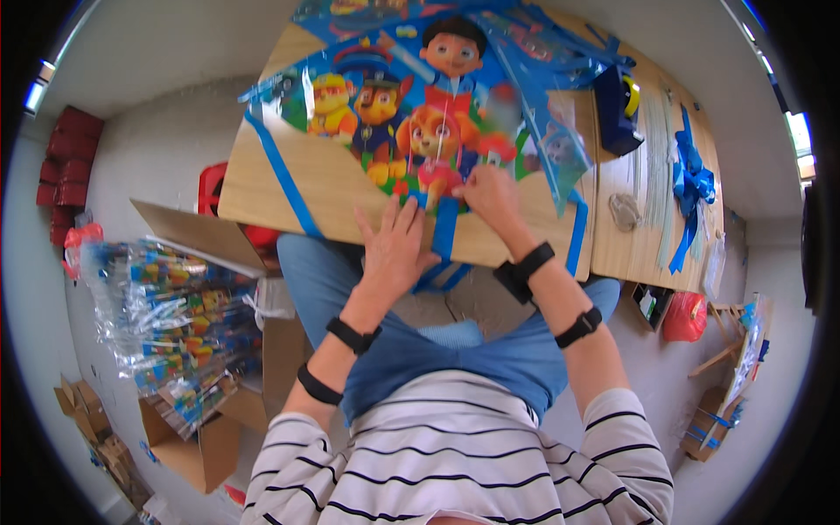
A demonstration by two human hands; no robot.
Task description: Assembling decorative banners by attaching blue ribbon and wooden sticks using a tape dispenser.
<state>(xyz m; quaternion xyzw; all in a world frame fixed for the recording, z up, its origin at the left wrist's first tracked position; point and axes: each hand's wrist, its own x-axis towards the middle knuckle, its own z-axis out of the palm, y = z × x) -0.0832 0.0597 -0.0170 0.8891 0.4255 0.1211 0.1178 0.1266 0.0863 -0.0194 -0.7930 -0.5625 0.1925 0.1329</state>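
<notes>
A glossy cartoon-printed plastic sheet (376,114), kite-like in shape, lies on the wooden table in front of me. Blue ribbons hang from it; one blue ribbon (445,223) runs down over the table's near edge between my hands. My left hand (394,241) is open, its fingers stretched out and the tips touching the sheet's lower edge beside a bit of blue. At the same edge, just right of the middle, my right hand (492,197) is closed in a pinch. What its fingertips hold is too small to make out.
On the right stand a dark blue tape dispenser (615,109), thin pale rods (652,175) and a bundle of blue ribbon (691,184). An open cardboard box (206,446) with printed plastic packs (175,306) sits low on the left. A red bag (685,317) is at the lower right.
</notes>
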